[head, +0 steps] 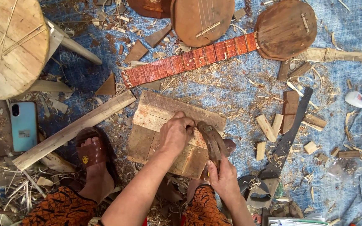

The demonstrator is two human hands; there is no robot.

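My left hand (pixel 175 134) is curled over the top end of a small dark wood piece (pixel 209 134) and presses it onto a worn square wooden board (pixel 156 113) on the ground. My right hand (pixel 223 179) grips the handle of a dark curved blade (pixel 215 146) laid against that wood piece. Both hands are closed. My left foot in a brown sandal (pixel 91 151) rests left of the board.
A stringed instrument with a reddish fretted neck (pixel 189 60) and round wooden body (pixel 285 28) lies above. Hand saw (pixel 288 140) and wood offcuts (pixel 269 125) sit right. A long plank (pixel 74 129), phone (pixel 23 125) and round stool (pixel 11 44) are left. Shavings cover the blue tarp.
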